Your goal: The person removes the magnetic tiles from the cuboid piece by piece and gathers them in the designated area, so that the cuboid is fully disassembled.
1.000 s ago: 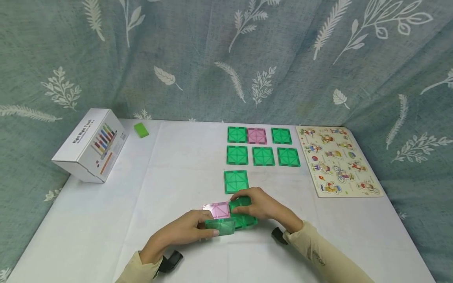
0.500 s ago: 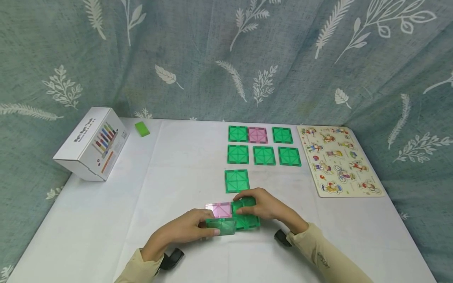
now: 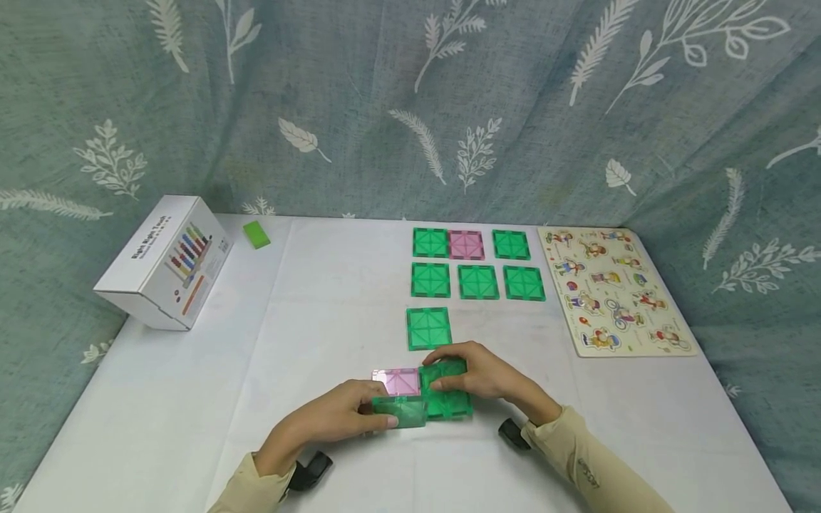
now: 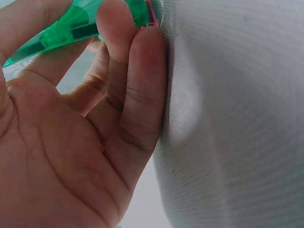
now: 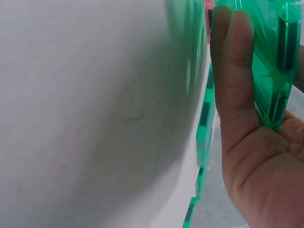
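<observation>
In the head view my left hand [image 3: 333, 415] pinches a green translucent magnetic tile [image 3: 405, 413], tilted up, by its left end. Behind it is a pink magnetic tile [image 3: 403, 382], partly covered by my left fingers. To the right, my right hand [image 3: 482, 372] holds green magnetic tiles [image 3: 450, 406] from above; how they join is partly hidden. In the left wrist view, the lower fingers [image 4: 145, 80] are close to the tablecloth under the green tile [image 4: 80, 23]. The right wrist view has green tiles [image 5: 278, 61] inside my right hand [image 5: 251, 142], raised off the cloth.
A single green tile [image 3: 429, 328] lies just beyond my right hand. Farther back are several green tiles [image 3: 477, 282] and a pink one [image 3: 466, 245]. A picture puzzle board [image 3: 612, 292] is at right; a white box [image 3: 167, 260] and a green block [image 3: 256, 234] are at left.
My right hand, its green tiles and the pink tile have shifted slightly to the right. My left hand keeps its hold on the tilted green tile, almost still.
</observation>
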Tool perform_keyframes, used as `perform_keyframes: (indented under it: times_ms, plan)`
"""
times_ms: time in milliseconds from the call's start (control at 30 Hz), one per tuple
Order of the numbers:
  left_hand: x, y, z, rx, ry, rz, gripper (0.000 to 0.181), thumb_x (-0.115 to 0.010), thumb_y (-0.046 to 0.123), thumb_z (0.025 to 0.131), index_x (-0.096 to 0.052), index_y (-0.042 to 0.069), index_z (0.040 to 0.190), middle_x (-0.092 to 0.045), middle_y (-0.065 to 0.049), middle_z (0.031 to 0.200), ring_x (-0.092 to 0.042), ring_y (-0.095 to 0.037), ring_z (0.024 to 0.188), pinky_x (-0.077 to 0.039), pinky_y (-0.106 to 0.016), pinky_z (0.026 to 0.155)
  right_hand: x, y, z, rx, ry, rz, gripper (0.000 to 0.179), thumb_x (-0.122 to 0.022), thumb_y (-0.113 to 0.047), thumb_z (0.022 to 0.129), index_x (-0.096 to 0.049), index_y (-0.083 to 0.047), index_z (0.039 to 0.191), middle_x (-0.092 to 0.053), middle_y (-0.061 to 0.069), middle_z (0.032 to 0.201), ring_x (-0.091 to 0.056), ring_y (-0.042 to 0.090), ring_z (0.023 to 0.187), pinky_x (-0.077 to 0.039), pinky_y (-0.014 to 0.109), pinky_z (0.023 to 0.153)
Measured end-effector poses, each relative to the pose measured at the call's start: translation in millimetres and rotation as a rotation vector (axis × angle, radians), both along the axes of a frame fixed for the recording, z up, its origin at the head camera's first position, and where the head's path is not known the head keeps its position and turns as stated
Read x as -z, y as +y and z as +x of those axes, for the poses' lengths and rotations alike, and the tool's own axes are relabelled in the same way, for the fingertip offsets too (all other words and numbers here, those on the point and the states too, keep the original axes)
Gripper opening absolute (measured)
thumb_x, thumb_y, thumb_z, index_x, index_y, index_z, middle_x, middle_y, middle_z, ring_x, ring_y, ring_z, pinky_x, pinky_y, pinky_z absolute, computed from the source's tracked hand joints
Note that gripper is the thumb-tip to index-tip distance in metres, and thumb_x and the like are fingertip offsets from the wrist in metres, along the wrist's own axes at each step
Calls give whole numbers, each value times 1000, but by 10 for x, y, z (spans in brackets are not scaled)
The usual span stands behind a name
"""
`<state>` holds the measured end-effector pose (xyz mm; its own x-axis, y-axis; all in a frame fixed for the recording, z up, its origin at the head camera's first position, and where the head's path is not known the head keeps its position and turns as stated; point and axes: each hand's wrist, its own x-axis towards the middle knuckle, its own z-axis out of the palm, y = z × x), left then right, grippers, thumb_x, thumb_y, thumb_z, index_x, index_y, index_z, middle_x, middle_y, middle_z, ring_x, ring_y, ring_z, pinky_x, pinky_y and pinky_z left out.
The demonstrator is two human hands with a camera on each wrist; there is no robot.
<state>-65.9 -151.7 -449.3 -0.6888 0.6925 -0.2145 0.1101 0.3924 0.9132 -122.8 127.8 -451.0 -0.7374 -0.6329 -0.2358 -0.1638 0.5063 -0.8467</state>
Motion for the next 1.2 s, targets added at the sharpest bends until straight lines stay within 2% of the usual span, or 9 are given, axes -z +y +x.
perform_keyframes:
  times_ms: [433,633,667,733,767,867,967,1133,1200]
  plan:
    - [15,-5,-14,17,-12,-3,21,-66,30,98,-72,13,108,-54,7,84,-47,0,69,-41,-17,63,-2,109,-55,-76,-111,-49,50,-83,-22,83,-66,-25,130,-63,0,139,-50,27,136,-37,56,116]
    - [21,-1,-13,9,-2,-13,19,-67,31,97,-70,13,100,-51,8,79,-45,1,66,-39,-16,61,-27,164,-95,-13,-94,-80,52,-81,-21,84,-64,-22,133,-60,3,144,-44,29,142,-36,60,115]
    - [20,0,-10,6,-3,-14,19,-67,32,97,-69,13,98,-51,8,78,-45,1,66,-39,-16,61,-32,178,-104,9,-86,-77,51,-81,-21,85,-64,-22,133,-59,4,144,-47,29,137,-40,56,112]
    - [11,2,-5,1,-6,-15,19,-67,31,97,-69,13,97,-50,7,78,-45,0,67,-39,-16,61,-46,204,-128,56,-69,-64,52,-81,-22,85,-64,-21,134,-62,6,134,-57,25,112,-49,44,94]
    - [5,2,-4,-1,-5,-16,19,-67,31,97,-69,13,98,-50,7,78,-45,0,67,-39,-16,61,-57,218,-143,80,-62,-58,52,-81,-23,85,-63,-21,134,-65,7,122,-56,22,98,-49,37,84]
    - [-7,7,1,-11,-3,-21,19,-68,31,96,-70,13,98,-49,7,78,-45,0,68,-38,-16,61,-85,265,-190,153,-66,-52,54,-81,-25,85,-62,-18,135,-53,3,83,-36,16,67,-32,25,61]
    - [-13,9,12,-21,-7,-25,19,-68,31,96,-68,12,96,-47,7,76,-43,0,67,-37,-16,60,-94,321,-237,227,-93,-74,54,-80,-27,86,-61,-14,135,-35,-2,64,-33,12,60,-31,24,58]
    - [-10,6,32,-31,-24,-16,20,-68,30,96,-65,10,95,-45,7,73,-41,0,65,-35,-17,59,-73,426,-314,346,-140,-90,53,-75,-32,91,-58,-12,137,-33,-5,57,-36,11,54,-40,29,56]
    - [-9,6,33,-30,-26,-9,20,-68,30,96,-65,10,97,-46,7,74,-41,0,65,-36,-17,59,-58,469,-352,391,-163,-88,54,-73,-34,92,-56,-13,139,-40,-5,58,-41,11,53,-46,31,55]
